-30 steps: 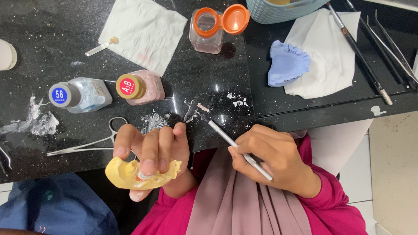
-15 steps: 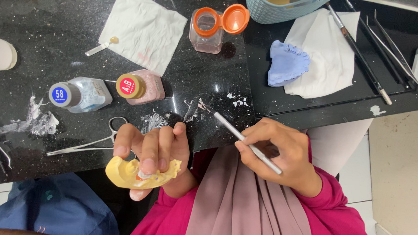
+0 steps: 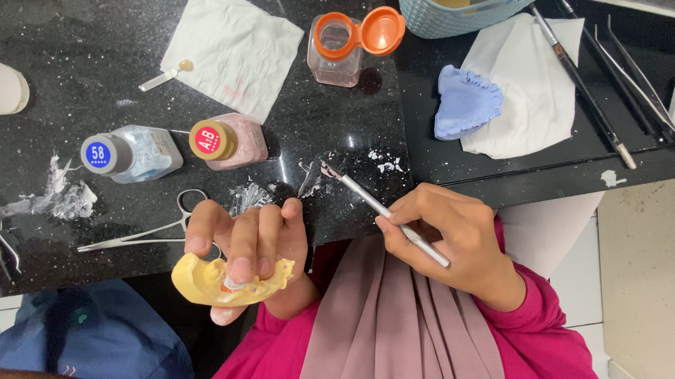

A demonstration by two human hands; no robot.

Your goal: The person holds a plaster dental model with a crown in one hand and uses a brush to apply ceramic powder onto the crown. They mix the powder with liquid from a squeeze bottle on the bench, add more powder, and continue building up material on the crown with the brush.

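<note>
Black speckled stone makes up our worktop (image 3: 66, 32), with pale floor tiles showing past its edge at four o'clock; at seven o'clock of the view, just off the counter's near edge, our left hand (image 3: 244, 246) closes firmly round a yellow dental cast (image 3: 207, 281), fingers draped over its top and the thumb beneath, a patch of pink wax showing under the fingertips; at three o'clock of it our right hand (image 3: 455, 240) pinches a slim metal instrument (image 3: 383, 212) in a pen hold, the shaft running up toward ten o'clock so that its tip hangs above the counter by white crumbs (image 3: 382, 162); the two hands stay apart, the tool clear of the cast; between them falls a mauve scarf (image 3: 392, 325) over magenta sleeves (image 3: 547, 335); at nine o'clock of the left hand lie steel scissors (image 3: 143, 232), one ring just beside our forefinger; above them two small bottles rest on their sides, a pink one with a gold cap (image 3: 227, 141) and a clear one with a blue cap (image 3: 129, 153); further up sits an open jar with an orange flip lid (image 3: 346, 46) beside a white tissue (image 3: 233, 43); at one o'clock a blue cast (image 3: 468, 104) rests on another tissue (image 3: 531, 84), near long instruments (image 3: 586, 88) and a teal basket (image 3: 465, 14).
</note>
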